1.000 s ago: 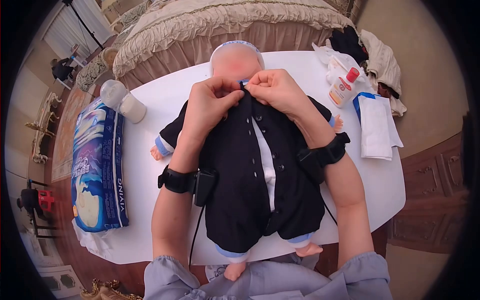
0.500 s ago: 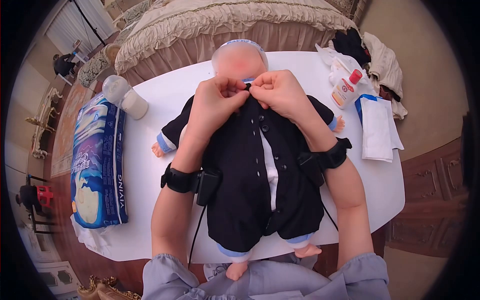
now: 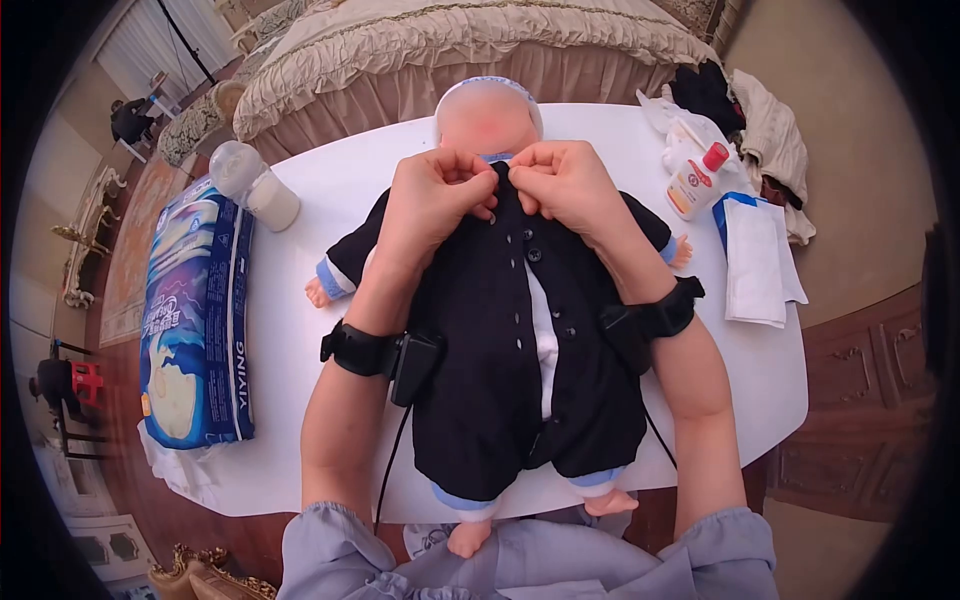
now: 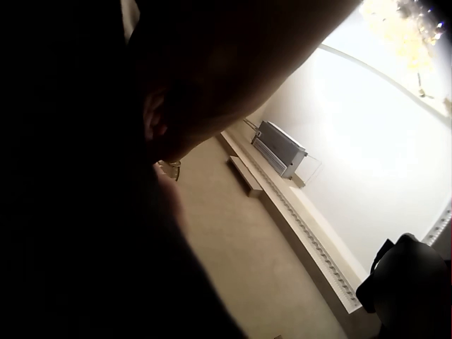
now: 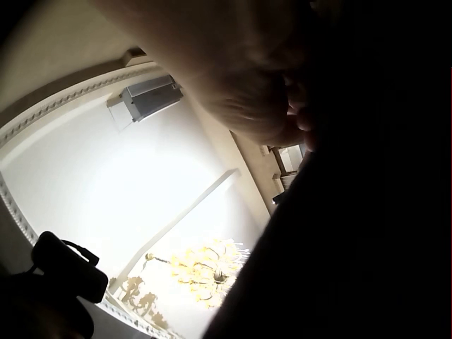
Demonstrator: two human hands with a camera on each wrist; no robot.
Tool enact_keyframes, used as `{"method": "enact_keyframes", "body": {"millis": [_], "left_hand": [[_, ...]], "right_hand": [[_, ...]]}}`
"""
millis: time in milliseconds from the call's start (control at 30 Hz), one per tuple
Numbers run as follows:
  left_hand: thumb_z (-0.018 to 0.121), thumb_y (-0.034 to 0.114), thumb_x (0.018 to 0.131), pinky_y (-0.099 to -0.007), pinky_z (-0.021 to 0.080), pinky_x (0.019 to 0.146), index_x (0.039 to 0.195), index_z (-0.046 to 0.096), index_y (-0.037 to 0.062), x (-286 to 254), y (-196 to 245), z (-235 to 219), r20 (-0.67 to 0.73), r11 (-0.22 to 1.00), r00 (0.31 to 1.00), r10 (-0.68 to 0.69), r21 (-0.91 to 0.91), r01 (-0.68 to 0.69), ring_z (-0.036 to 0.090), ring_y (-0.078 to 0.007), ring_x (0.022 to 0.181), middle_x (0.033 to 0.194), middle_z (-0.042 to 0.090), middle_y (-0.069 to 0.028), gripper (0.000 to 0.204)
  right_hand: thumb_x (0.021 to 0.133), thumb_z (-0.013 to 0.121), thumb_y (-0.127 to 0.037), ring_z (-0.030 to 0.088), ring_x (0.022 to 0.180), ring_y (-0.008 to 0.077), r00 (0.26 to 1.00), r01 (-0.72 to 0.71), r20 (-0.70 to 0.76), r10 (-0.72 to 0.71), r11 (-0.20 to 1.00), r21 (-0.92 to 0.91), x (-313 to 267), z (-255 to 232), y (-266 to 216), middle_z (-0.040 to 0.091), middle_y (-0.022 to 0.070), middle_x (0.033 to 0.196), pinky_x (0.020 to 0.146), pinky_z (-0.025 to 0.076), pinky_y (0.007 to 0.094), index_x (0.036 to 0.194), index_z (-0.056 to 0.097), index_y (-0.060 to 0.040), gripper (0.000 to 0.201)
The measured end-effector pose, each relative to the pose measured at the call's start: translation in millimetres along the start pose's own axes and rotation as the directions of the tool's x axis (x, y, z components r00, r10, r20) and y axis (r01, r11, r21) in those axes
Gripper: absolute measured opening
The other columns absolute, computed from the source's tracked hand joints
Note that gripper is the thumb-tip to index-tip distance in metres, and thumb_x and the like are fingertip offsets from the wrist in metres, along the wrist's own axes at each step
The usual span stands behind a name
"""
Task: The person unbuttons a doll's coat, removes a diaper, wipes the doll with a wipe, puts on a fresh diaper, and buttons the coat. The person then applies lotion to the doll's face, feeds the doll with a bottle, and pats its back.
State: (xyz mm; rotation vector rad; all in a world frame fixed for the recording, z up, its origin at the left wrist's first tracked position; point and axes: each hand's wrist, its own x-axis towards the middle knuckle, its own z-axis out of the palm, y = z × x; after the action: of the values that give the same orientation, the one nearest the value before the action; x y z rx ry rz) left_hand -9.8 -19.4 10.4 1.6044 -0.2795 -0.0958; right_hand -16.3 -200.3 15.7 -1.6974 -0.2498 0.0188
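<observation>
Black outfit (image 3: pixel 468 375) | left hand (image 3: pixel 432 198), right hand (image 3: pixel 572 192): fingertips pinched on its neckline | white table (image 3: pixel 742 410) | ruffled bed (image 3: pixel 390 60) beyond

Left hand (image 3: pixel 436 198) and right hand (image 3: pixel 572 190): raised side by side, near each other, fingers curled, thumbs against index fingers in a pinch; forearms (image 3: pixel 345 425) (image 3: pixel 697 385) angled inward toward hands; black bands (image 3: pixel 362 352) (image 3: pixel 664 312) around both

Black outfit (image 3: pixel 465 390) with blue-and-white cuffs — red-capped bottle (image 3: pixel 694 181), blue-and-white pack (image 3: pixel 196 318) — pale lavender-grey sleeves (image 3: pixel 335 553).
</observation>
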Motion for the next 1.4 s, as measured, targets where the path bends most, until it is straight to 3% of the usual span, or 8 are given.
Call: {"method": "enact_keyframes", "body": {"millis": [333,500,633,833,1000,1167,1267,1400], "left_hand": [[0.069,0.006,0.086,-0.0207,0.05,0.059,0.089,0.067,-0.0048,-4,3,5,-0.016,0.892,0.979,0.203,0.414,-0.179,0.063,-0.0079,0.063,0.073,0.067,-0.0044,0.011],[0.068,0.008,0.09,-0.0216,0.049,0.058,0.094,0.067,-0.0036,7,-9,-6,0.072,0.962,0.986,-0.151,-0.218,0.163,0.062,-0.009,0.068,0.079,0.066,-0.0052,0.012],[0.067,0.009,0.092,-0.0213,0.048,0.055,0.1,0.065,-0.0027,5,-10,-4,0.049,0.951,0.992,-0.114,-0.285,0.123,0.062,-0.0093,0.07,0.084,0.065,-0.0058,0.014],[0.061,0.022,0.098,-0.0182,0.045,0.052,0.104,0.062,0.0003,3,3,-5,0.094,0.996,0.995,-0.043,0.082,0.035,0.06,-0.0069,0.067,0.083,0.064,-0.0047,0.023],[0.076,0.052,0.081,-0.0284,0.045,0.061,0.1,0.06,-0.0018,-22,24,10,0.069,0.749,0.977,0.202,0.631,-0.2,0.055,-0.0147,0.068,0.076,0.056,-0.0048,0.059],[0.075,0.036,0.078,-0.0346,0.051,0.068,0.088,0.055,-0.0019,-26,26,17,0.071,0.655,0.992,0.109,0.746,-0.125,0.066,-0.0274,0.072,0.074,0.061,-0.0151,0.044],[0.072,0.027,0.08,-0.0291,0.047,0.067,0.096,0.063,-0.0057,-15,10,1,0.047,0.756,0.991,0.126,0.642,-0.126,0.055,-0.015,0.068,0.075,0.061,-0.0052,0.038],[0.064,0.013,0.087,-0.0221,0.044,0.062,0.096,0.068,-0.0042,-10,11,-15,0.073,0.865,0.997,0.032,0.497,-0.064,0.054,-0.0054,0.067,0.077,0.063,0.002,0.02]], "right_hand": [[0.088,0.068,-0.011,0.05,0.047,0.003,0.993,-0.108,0.037,0.109,0.994,-0.009,1,-2,0,0.064,0.0028,0.063,0.044,0.035,0.0177,0.091,0.068,0.0025,0.014],[0.089,0.069,-0.011,0.05,0.049,0.0024,0.993,-0.112,0.029,0.112,0.993,0.018,1,0,1,0.062,0.0008,0.063,0.044,0.034,0.0174,0.094,0.067,0.0017,0.014],[0.092,0.066,-0.016,0.05,0.053,0.0015,0.992,-0.11,0.067,0.111,0.994,-0.022,1,-1,-1,0.06,-0.002,0.064,0.045,0.033,0.0173,0.097,0.067,0.0,0.017],[0.096,0.059,-0.018,0.051,0.054,0.003,0.989,-0.079,0.106,0.105,0.971,-0.225,-1,-11,-8,0.058,-0.0017,0.064,0.047,0.036,0.0187,0.103,0.068,0.0006,0.022],[0.089,0.059,-0.02,0.065,0.058,0.0194,0.996,0.016,0.081,0.029,0.864,-0.503,-6,-21,-14,0.068,0.0116,0.068,0.059,0.051,0.0324,0.094,0.072,-0.0008,0.024],[0.081,0.066,-0.022,0.067,0.065,0.0248,0.992,0.125,0.07,-0.103,0.834,-0.537,-8,-22,-18,0.068,0.0146,0.069,0.063,0.052,0.0352,0.088,0.071,0.0016,0.025],[0.089,0.067,-0.017,0.053,0.054,0.0055,0.994,0.078,0.102,-0.029,0.85,-0.52,-11,-21,-21,0.06,0.0018,0.064,0.047,0.04,0.0219,0.085,0.067,0.002,0.019],[0.089,0.068,-0.018,0.053,0.053,0.0051,0.995,0.065,0.094,-0.023,0.881,-0.469,-10,-13,-18,0.06,0.001,0.062,0.047,0.04,0.0215,0.085,0.067,0.0019,0.021]]}}
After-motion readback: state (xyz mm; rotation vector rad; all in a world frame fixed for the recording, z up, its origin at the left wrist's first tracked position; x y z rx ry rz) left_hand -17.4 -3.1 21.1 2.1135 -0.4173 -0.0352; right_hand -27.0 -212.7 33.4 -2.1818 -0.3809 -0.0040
